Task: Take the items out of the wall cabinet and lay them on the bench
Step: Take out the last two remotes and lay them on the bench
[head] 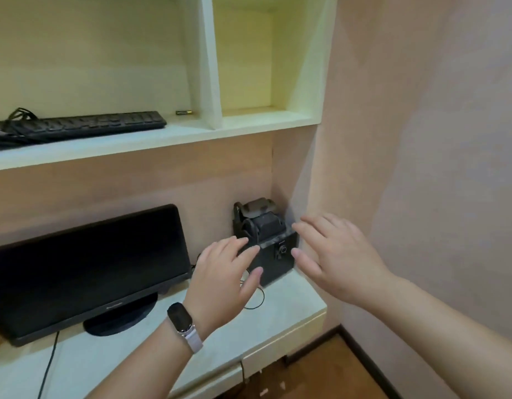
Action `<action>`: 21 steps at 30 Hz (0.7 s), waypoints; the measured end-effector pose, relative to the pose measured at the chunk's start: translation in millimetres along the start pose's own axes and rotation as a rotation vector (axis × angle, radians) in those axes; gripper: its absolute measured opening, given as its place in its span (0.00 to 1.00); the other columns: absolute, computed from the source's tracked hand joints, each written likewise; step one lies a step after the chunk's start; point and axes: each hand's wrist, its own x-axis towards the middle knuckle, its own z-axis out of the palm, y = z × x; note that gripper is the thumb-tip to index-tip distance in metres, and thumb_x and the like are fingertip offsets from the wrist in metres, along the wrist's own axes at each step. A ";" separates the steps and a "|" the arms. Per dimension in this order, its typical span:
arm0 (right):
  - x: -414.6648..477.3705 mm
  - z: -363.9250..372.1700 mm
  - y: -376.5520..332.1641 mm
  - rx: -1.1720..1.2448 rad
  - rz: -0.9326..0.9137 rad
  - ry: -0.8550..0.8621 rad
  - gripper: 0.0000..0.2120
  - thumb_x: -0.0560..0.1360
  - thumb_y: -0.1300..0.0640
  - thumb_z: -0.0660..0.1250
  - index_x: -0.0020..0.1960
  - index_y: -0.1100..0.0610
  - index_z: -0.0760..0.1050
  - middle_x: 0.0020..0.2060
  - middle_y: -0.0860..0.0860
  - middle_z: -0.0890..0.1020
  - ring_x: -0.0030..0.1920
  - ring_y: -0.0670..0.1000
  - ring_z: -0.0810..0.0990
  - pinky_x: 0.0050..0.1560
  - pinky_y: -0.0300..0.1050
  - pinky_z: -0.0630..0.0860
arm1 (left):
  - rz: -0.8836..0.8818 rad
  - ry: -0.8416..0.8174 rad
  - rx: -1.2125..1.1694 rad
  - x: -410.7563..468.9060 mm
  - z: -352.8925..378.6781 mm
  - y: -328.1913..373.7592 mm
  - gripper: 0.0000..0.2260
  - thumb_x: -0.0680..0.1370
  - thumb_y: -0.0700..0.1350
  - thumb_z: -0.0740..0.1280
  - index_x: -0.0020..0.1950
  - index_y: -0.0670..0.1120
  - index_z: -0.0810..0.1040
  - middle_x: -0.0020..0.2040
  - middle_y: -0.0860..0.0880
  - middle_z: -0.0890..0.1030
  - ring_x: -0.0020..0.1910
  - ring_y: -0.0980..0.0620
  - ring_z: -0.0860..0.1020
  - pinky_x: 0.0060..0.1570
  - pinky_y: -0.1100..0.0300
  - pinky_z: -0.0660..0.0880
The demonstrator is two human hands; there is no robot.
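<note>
Open hands [220,272] flanking black box [273,256]

The pale counter [280,315] runs across the lower frame. On it stand a dark monitor [85,272] at lower left and a black box [273,260] in the corner at centre. Above, at upper left, a white shelf [191,133] carries a black keyboard [85,126] and a small battery [183,112].
</note>
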 end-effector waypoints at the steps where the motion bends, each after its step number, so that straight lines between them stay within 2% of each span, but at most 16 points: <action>1: 14.0 3.6 -0.5 -0.009 0.001 0.013 0.23 0.76 0.43 0.56 0.61 0.55 0.77 0.59 0.52 0.80 0.58 0.56 0.77 0.52 0.51 0.74 | 0.029 0.020 0.000 13.3 -0.7 -10.5 0.18 0.78 0.56 0.61 0.63 0.51 0.79 0.63 0.50 0.79 0.64 0.47 0.74 0.64 0.46 0.71; 6: 74.8 10.1 10.1 -0.033 -0.025 0.117 0.22 0.76 0.43 0.58 0.60 0.56 0.77 0.57 0.53 0.80 0.57 0.56 0.77 0.51 0.51 0.74 | 0.149 0.156 0.017 89.5 -16.2 -48.4 0.17 0.77 0.54 0.64 0.61 0.49 0.80 0.62 0.48 0.80 0.63 0.44 0.75 0.63 0.47 0.70; 11: 125.3 3.1 36.9 -0.041 -0.025 0.166 0.23 0.76 0.43 0.57 0.62 0.56 0.77 0.59 0.54 0.79 0.59 0.58 0.77 0.52 0.53 0.75 | 0.201 0.228 0.013 145.2 -30.8 -48.6 0.17 0.77 0.54 0.63 0.62 0.49 0.80 0.63 0.47 0.79 0.63 0.44 0.75 0.62 0.50 0.67; 14: 156.3 -9.0 56.4 -0.043 -0.053 0.225 0.25 0.76 0.42 0.56 0.63 0.56 0.77 0.60 0.55 0.80 0.60 0.58 0.77 0.57 0.53 0.74 | 0.195 0.265 0.044 177.8 -40.8 -41.6 0.18 0.78 0.55 0.62 0.63 0.49 0.79 0.63 0.47 0.79 0.63 0.45 0.75 0.62 0.50 0.68; 19: 214.3 -35.3 95.5 0.016 -0.128 0.377 0.24 0.76 0.42 0.56 0.61 0.57 0.78 0.58 0.56 0.80 0.57 0.59 0.79 0.53 0.52 0.74 | 0.182 0.420 0.052 233.0 -65.7 -26.9 0.16 0.76 0.53 0.64 0.59 0.47 0.81 0.59 0.47 0.81 0.57 0.46 0.77 0.54 0.51 0.73; 21: 237.5 -46.2 111.1 0.043 -0.150 0.445 0.24 0.75 0.42 0.56 0.60 0.57 0.78 0.58 0.56 0.81 0.56 0.59 0.79 0.52 0.52 0.75 | 0.141 0.461 0.003 254.9 -77.8 -20.8 0.16 0.76 0.53 0.64 0.60 0.47 0.81 0.58 0.48 0.81 0.58 0.49 0.76 0.55 0.52 0.74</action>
